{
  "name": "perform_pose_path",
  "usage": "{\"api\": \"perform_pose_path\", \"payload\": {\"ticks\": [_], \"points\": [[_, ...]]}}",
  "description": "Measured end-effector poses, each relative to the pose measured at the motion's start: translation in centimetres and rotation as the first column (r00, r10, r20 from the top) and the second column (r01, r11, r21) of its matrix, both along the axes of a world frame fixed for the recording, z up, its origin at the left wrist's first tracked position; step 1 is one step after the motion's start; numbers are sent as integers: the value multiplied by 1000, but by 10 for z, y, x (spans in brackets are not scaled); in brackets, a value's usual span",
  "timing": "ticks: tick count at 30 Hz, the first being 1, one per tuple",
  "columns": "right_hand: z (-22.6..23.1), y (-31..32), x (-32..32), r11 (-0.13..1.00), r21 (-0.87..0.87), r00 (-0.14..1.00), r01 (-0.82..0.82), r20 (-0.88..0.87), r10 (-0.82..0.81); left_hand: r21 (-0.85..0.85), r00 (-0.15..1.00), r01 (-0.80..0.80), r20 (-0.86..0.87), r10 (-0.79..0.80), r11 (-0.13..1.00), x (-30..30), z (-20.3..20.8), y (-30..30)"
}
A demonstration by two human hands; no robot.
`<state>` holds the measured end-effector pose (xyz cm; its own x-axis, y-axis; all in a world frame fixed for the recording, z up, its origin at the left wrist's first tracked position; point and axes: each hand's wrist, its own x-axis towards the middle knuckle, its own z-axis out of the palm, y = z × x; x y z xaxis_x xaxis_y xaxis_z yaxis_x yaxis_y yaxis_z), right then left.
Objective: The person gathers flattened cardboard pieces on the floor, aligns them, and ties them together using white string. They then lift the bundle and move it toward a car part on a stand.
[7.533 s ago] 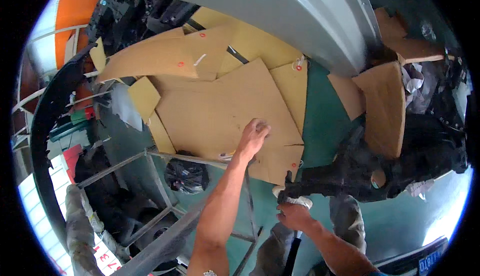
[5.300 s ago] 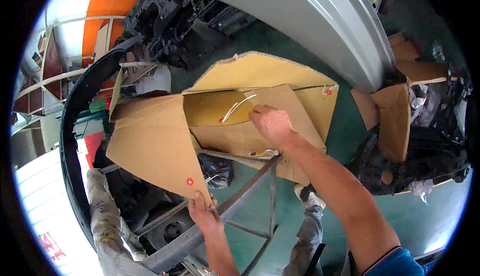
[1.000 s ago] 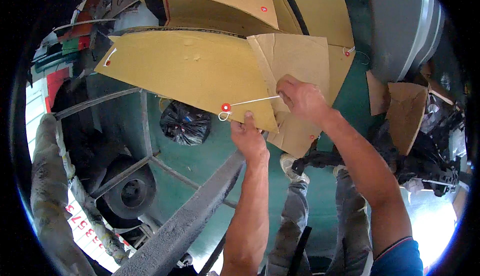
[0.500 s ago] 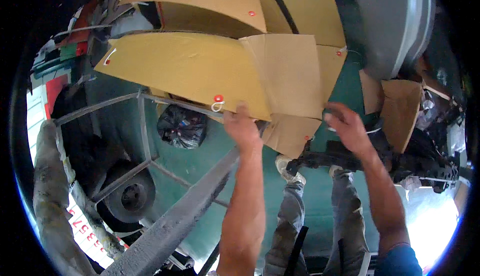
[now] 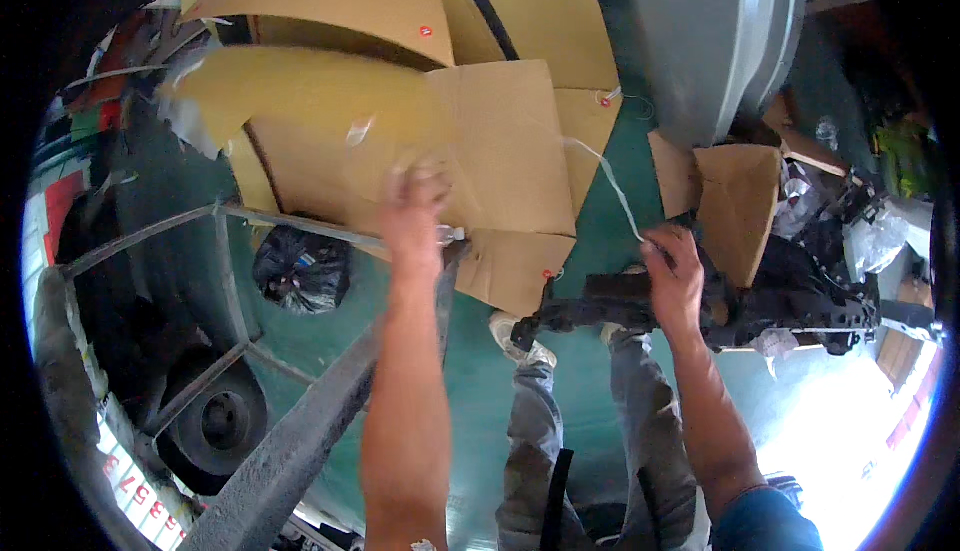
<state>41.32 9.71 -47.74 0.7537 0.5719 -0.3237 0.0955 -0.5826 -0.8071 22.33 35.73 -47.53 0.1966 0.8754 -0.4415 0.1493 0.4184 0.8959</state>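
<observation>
Your right hand (image 5: 672,263): pinching white string (image 5: 617,189) (hard pulling could tear cardboard (image 5: 505,141)). Left hand (image 5: 412,196): too blurred to tell.

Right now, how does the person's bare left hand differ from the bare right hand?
The bare left hand is blurred; the bare right hand is sharper.
The left hand shows in front of the flat tan cardboard; the right hand is out past its right side.
The right hand's grip pinches a thin white string; no string shows at the left hand, whose grip is too blurred to tell.
Both are ungloved.
</observation>
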Motion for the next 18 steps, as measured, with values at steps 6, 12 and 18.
{"api": "perform_pose_path", "payload": {"ticks": [6,12,18], "points": [[14,-46,-26,983,-141,904,117,-395,-164,-268,758,556,-225,-612,787,3,6,-136],[46,-71,-71,953,-87,843,-292,-494,213,-762,981,135,195,26,634,-26,7,-254],[49,-112,-107,891,-111,765,-439,-567,306,-737,972,18,171,161,675,-52,8,-260]]}}
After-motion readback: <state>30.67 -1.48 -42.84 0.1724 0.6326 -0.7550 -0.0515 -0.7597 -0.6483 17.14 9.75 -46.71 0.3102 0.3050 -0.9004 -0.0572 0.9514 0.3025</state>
